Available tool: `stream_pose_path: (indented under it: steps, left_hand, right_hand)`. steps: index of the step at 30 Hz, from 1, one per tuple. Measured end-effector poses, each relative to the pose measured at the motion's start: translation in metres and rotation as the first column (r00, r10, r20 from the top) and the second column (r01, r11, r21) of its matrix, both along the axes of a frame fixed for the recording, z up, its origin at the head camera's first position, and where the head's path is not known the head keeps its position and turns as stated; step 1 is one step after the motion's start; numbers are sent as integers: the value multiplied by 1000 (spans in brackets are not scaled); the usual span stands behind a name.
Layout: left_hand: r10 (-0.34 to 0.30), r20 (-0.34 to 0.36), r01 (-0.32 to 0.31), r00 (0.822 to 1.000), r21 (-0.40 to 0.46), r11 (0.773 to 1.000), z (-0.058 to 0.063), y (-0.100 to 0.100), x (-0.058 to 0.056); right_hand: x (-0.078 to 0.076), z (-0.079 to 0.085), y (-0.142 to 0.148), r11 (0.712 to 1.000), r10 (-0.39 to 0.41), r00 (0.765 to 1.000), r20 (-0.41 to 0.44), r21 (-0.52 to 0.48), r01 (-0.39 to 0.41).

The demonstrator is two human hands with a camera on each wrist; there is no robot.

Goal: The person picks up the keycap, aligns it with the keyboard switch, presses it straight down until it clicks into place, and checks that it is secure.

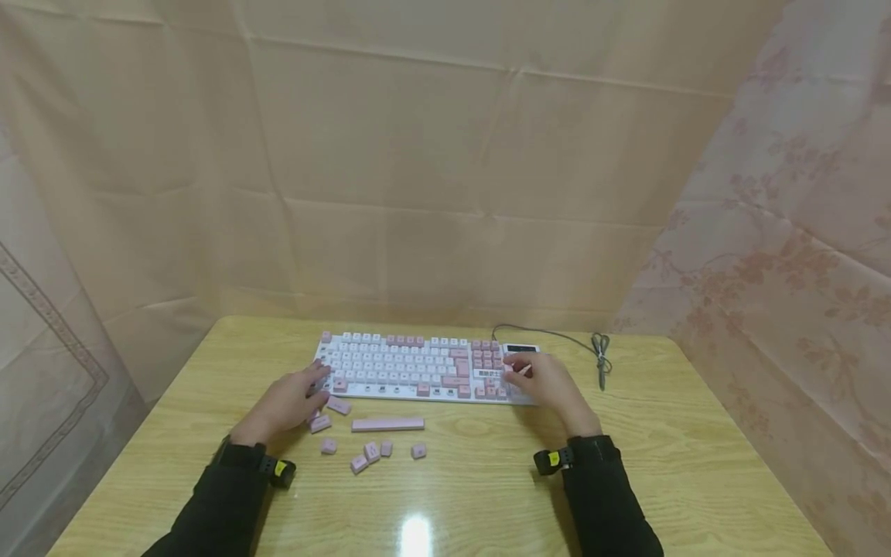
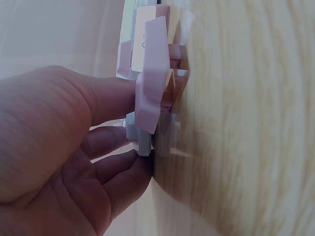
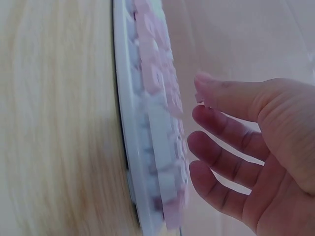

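Note:
A white and pink keyboard point(image 1: 397, 370) lies across the table, with bare switch spots in its lower row and left column. My left hand point(image 1: 288, 398) holds the keyboard's left end; in the left wrist view its fingers curl at the edge and the thumb is by loose pink keycaps point(image 2: 156, 59). Above the number pad is my right hand point(image 1: 546, 383), slightly raised off the keys. Its thumb and index finger pinch a small pink keycap point(image 3: 199, 98), mostly hidden by the fingertips.
In front of the keyboard lie a long pink space bar point(image 1: 387, 425) and several loose keycaps point(image 1: 372, 452). A dark cable point(image 1: 557, 333) runs from the keyboard's back to a tied bundle point(image 1: 601, 356) on the right. Beige cloth point(image 1: 418, 193) hangs behind the wooden table point(image 1: 487, 495).

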State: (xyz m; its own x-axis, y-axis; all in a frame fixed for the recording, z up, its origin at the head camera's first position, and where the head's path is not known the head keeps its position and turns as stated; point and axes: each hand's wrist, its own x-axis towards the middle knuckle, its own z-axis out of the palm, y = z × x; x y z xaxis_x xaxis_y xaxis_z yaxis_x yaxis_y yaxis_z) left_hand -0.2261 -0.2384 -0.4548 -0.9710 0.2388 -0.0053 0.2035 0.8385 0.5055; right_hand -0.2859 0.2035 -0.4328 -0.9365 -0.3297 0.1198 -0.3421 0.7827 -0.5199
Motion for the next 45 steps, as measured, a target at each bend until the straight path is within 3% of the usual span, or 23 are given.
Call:
stream_pose_path:
  steps: [6,14,27,38,45]
  left_hand:
    - [-14,-32,14,999,-3,1000,0,0,0]
    - [-13,-13,13,1000,12,1000,0,0,0]
    - [-6,-16,6,1000,-2,1000,0,0,0]
    - [-5,-12,5,1000,5,1000,-1,0,-1]
    - [-7,-20,7,1000,2,1000,-1,-1,0]
  right_hand:
    - [-6,1,21,993,-114,993,24,-17,114]
    - [-18,-11,42,968,-241,970,31,-68,242]
    - [-30,-18,42,952,-280,955,100,-99,289]
    - [-34,-23,41,918,-330,922,201,-160,363]
    - [-35,-24,43,938,-287,946,152,-157,310]
